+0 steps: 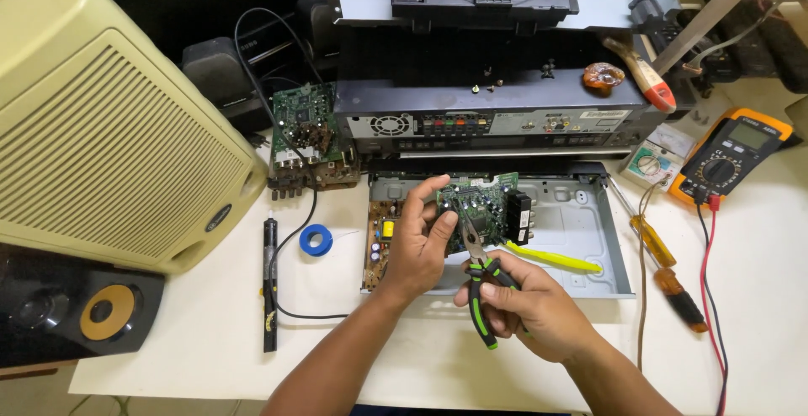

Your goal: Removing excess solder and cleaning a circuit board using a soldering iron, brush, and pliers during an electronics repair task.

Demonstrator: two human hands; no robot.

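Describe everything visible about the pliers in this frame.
The pliers are needle-nose, with slim metal jaws and black handles trimmed in bright green. The right hand grips the handles, tips pointing up and away towards the green circuit board that the left hand holds tilted above the open metal chassis. The jaws look nearly closed, touching or almost touching the board's lower edge.

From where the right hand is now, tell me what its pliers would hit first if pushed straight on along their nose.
The right hand aims the green-handled pliers up toward the green circuit board held by the left hand. The board comes first; the tip looks already at its lower edge, though depth is unclear.
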